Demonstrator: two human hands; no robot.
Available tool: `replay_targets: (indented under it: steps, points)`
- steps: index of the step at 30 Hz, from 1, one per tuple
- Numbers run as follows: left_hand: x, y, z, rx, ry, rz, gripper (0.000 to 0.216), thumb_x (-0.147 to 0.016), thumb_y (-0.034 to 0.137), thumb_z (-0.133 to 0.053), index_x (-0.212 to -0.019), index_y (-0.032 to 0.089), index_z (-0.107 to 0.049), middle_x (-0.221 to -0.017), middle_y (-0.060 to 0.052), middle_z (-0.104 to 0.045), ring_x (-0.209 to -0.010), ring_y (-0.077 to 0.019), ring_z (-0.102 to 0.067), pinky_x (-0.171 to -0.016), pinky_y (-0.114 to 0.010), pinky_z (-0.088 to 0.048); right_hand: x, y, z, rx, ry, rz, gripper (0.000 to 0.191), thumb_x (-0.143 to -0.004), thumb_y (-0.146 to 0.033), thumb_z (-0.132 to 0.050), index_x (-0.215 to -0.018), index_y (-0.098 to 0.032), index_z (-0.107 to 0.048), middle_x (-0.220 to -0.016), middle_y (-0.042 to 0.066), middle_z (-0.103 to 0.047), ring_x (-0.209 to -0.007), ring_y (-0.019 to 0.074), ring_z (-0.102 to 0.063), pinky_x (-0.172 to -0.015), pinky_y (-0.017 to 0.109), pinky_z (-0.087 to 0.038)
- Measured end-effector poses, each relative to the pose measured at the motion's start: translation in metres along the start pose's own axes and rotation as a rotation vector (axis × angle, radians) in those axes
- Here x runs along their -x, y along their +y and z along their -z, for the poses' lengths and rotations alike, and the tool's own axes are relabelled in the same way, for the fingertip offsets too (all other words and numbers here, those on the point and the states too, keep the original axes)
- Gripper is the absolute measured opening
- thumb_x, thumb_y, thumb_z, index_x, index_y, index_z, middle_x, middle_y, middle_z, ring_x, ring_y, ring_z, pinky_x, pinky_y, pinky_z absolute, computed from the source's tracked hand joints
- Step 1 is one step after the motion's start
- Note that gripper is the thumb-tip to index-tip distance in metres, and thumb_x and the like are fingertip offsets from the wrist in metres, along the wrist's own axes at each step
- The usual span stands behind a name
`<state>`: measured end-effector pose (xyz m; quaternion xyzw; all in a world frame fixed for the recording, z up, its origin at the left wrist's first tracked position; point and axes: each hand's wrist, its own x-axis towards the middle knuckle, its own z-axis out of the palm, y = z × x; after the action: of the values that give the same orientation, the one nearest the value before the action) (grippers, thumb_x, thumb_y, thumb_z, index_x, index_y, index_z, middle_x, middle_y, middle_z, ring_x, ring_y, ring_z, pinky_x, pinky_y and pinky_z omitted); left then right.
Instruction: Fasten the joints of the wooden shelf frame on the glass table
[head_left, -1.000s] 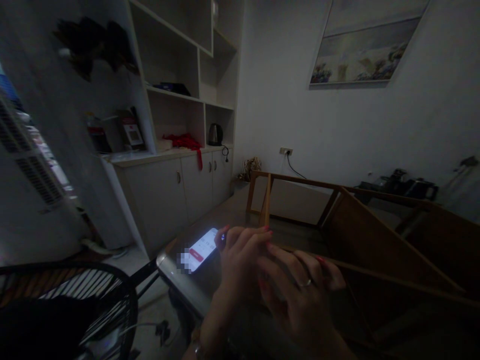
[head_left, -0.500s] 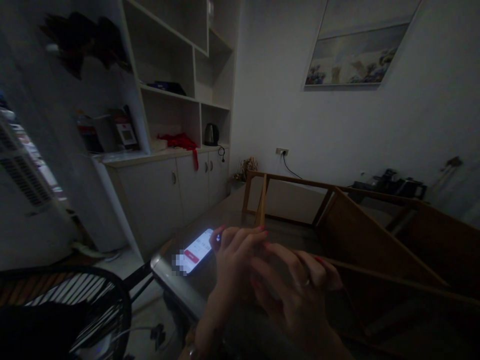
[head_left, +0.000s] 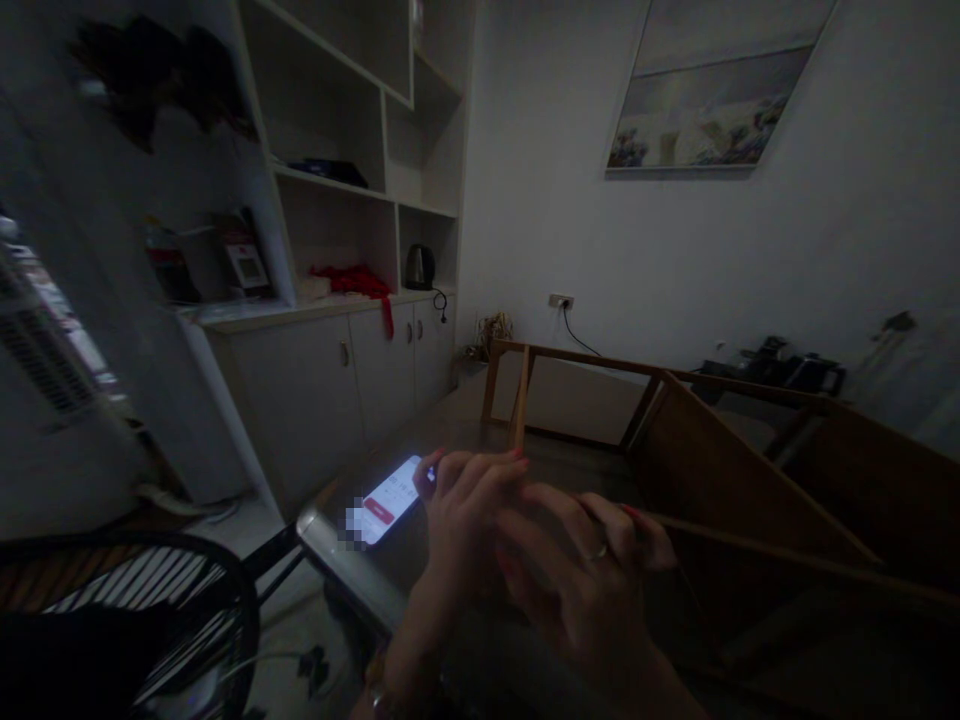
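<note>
My left hand [head_left: 471, 492] is bent over the table, fingers curled towards the right and close together. Beside it, my right hand [head_left: 592, 565], with a ring on one finger, has curled fingers, the tips of thumb and forefinger near the left hand's fingertips. What the fingers hold, if anything, is lost in the dark. A lit smartphone [head_left: 390, 503] showing a red button lies just left of my left hand. Beyond and right of both hands is a brown wooden frame [head_left: 585, 358] with crossbars and panels, its near rail running behind my right hand.
A white cabinet [head_left: 300, 385] with open shelves stands at the left, bearing an electric kettle [head_left: 420, 267], red cloth [head_left: 352, 280] and a bottle [head_left: 171, 262]. A black slatted chair [head_left: 251, 600] is at lower left. A cord hangs from a wall socket [head_left: 561, 300].
The view has shifted slightly, moving the room and the hands a little left in the picture. The hands keep nearly the same pose, and the phone stays in its place.
</note>
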<state>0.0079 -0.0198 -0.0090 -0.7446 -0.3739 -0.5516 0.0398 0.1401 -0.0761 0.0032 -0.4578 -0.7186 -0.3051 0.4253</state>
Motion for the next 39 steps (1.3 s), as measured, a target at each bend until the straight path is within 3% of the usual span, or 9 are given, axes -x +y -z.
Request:
replay_targets:
  steps: [11,20,30,39]
  points:
    - [0.000,-0.003,0.004,-0.033,-0.027,-0.065,0.022,-0.090,0.033,-0.055,-0.111,0.029,-0.061,-0.109,0.001,-0.073,-0.098,-0.0222,-0.054,-0.097,-0.042,-0.024,-0.004,0.000,0.003,-0.040,-0.023,-0.004,0.031,-0.100,-0.047,-0.040,-0.103,-0.038,-0.070,-0.108,-0.006,-0.072,-0.097,0.0210,-0.051,-0.091,0.044,-0.024]
    - [0.001,-0.008,0.009,-0.019,-0.105,-0.141,0.039,-0.086,0.043,-0.052,-0.120,0.026,-0.056,-0.117,-0.004,-0.069,-0.101,-0.0252,-0.050,-0.098,-0.043,-0.022,-0.004,0.000,0.002,-0.040,-0.027,-0.007,0.033,-0.101,-0.047,-0.039,-0.102,-0.038,-0.071,-0.109,-0.006,-0.071,-0.099,0.0208,-0.051,-0.092,0.044,-0.023]
    - [-0.001,-0.012,0.015,-0.081,-0.178,-0.198,0.049,-0.079,0.030,-0.060,-0.128,0.024,-0.052,-0.123,-0.004,-0.066,-0.105,-0.0250,-0.048,-0.099,-0.041,-0.021,-0.004,0.001,0.003,-0.033,-0.036,-0.008,0.033,-0.101,-0.046,-0.038,-0.102,-0.038,-0.070,-0.109,-0.006,-0.072,-0.100,0.0201,-0.052,-0.093,0.044,-0.021]
    - [0.002,-0.012,0.010,-0.088,-0.151,-0.179,0.044,-0.084,0.024,-0.056,-0.128,0.024,-0.050,-0.123,-0.006,-0.065,-0.105,-0.0260,-0.047,-0.099,-0.043,-0.022,-0.004,0.001,0.002,-0.021,-0.033,0.002,0.030,-0.100,-0.045,-0.041,-0.103,-0.038,-0.070,-0.108,-0.006,-0.072,-0.100,0.0197,-0.053,-0.093,0.044,-0.021]
